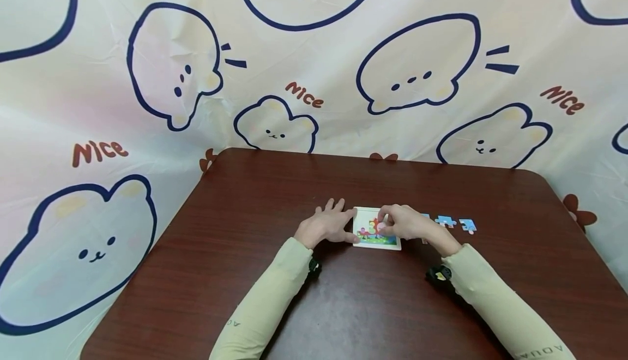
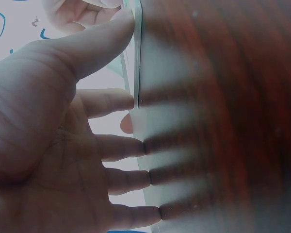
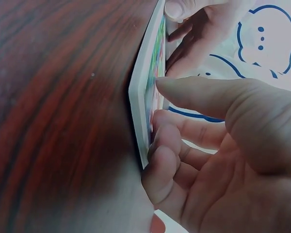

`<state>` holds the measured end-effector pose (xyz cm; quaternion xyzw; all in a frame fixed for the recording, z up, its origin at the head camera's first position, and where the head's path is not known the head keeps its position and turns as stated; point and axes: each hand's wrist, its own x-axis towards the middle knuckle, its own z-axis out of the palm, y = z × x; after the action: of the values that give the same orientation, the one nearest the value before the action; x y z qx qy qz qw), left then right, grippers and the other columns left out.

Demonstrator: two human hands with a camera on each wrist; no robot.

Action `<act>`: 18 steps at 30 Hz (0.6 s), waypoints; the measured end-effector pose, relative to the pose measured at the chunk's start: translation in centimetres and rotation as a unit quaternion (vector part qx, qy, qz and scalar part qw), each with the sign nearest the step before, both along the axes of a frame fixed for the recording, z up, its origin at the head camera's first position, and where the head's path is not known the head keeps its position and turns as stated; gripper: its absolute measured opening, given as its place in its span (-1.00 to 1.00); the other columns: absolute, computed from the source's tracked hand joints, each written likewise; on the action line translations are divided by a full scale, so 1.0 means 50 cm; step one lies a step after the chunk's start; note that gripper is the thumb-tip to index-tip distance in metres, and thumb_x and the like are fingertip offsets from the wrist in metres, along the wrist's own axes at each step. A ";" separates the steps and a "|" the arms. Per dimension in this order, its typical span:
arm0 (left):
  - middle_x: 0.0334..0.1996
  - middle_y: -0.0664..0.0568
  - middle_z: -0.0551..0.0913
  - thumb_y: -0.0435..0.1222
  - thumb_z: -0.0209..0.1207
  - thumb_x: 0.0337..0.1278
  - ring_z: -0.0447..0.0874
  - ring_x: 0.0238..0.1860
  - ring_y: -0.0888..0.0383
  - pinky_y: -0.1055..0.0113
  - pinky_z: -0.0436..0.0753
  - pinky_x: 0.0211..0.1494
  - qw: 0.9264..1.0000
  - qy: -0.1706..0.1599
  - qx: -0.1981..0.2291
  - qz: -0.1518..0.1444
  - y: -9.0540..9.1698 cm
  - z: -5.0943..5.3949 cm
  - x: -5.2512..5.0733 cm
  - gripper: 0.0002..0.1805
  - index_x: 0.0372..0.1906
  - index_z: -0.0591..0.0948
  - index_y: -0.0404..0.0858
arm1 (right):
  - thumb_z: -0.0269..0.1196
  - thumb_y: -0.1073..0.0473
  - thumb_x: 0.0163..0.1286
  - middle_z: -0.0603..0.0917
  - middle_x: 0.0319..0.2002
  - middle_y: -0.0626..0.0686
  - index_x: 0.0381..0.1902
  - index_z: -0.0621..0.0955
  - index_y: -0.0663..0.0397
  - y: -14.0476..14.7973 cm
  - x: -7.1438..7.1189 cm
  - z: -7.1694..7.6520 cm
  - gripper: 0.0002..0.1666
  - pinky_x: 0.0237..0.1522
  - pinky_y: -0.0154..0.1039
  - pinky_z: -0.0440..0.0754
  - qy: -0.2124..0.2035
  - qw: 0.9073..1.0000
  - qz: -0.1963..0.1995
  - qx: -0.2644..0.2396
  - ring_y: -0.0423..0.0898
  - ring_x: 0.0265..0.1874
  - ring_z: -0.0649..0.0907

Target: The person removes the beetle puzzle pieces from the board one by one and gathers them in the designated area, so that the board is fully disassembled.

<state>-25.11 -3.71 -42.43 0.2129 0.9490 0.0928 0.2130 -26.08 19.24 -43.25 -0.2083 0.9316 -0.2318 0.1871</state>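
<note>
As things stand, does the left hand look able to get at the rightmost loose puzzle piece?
Probably not directly: the left hand is at the left side of the puzzle board, and the right hand lies between it and the rightmost piece, though nothing covers that piece.

Head view: bright, diffuse illumination; pale glare on the wooden tabletop (image 1: 343, 311). Left wrist view: left hand (image 2: 63, 131) shaded, soft dark streaks beside it. Both wrist views: printed backdrop (image 1: 338, 60) overexposed, wooden tabletop partly blurred.
</note>
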 end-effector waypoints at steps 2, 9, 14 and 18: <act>0.60 -0.11 -0.12 0.22 0.16 0.20 -0.25 0.60 -0.16 -0.20 -0.01 0.54 1.000 -0.001 -0.003 0.000 0.000 0.000 -0.001 -0.10 0.56 0.09 0.10 | 0.33 0.08 0.34 0.54 -0.46 0.01 -0.06 0.59 0.06 0.000 0.000 0.000 -0.72 -0.50 -0.27 0.45 -0.004 1.000 -0.001 -0.002 -0.12 -0.56 0.49; 0.60 -0.11 -0.12 0.22 0.16 0.20 -0.25 0.60 -0.17 -0.21 -0.02 0.54 1.000 0.000 -0.001 0.000 0.001 0.001 0.001 -0.11 0.56 0.10 0.09 | 0.33 0.12 0.33 0.55 -0.46 0.01 -0.09 0.58 0.07 -0.003 0.002 0.000 -0.74 -0.54 -0.28 0.47 -0.014 1.000 -0.011 -0.005 -0.11 -0.57 0.50; 0.60 -0.10 -0.11 0.22 0.16 0.19 -0.24 0.60 -0.16 -0.20 0.00 0.54 1.000 0.001 -0.006 0.001 0.001 0.001 0.001 -0.10 0.56 0.10 0.10 | 0.33 0.11 0.33 0.53 -0.47 0.01 -0.09 0.57 0.06 -0.004 0.001 -0.003 -0.74 -0.48 -0.28 0.44 -0.007 1.000 -0.011 -0.001 -0.11 -0.51 0.50; 0.60 -0.10 -0.12 0.22 0.16 0.21 -0.25 0.60 -0.17 -0.21 0.00 0.54 1.000 0.001 -0.007 0.001 0.002 0.002 0.002 -0.11 0.56 0.10 0.09 | 0.32 0.12 0.35 0.52 -0.47 0.02 -0.09 0.55 0.06 -0.004 0.003 -0.003 -0.76 -0.51 -0.28 0.47 -0.013 1.000 -0.013 -0.007 -0.11 -0.55 0.50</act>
<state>-25.03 -3.62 -42.33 0.2101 0.9502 0.0860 0.2135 -25.94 19.05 -43.42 -0.1944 0.9300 -0.2433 0.1951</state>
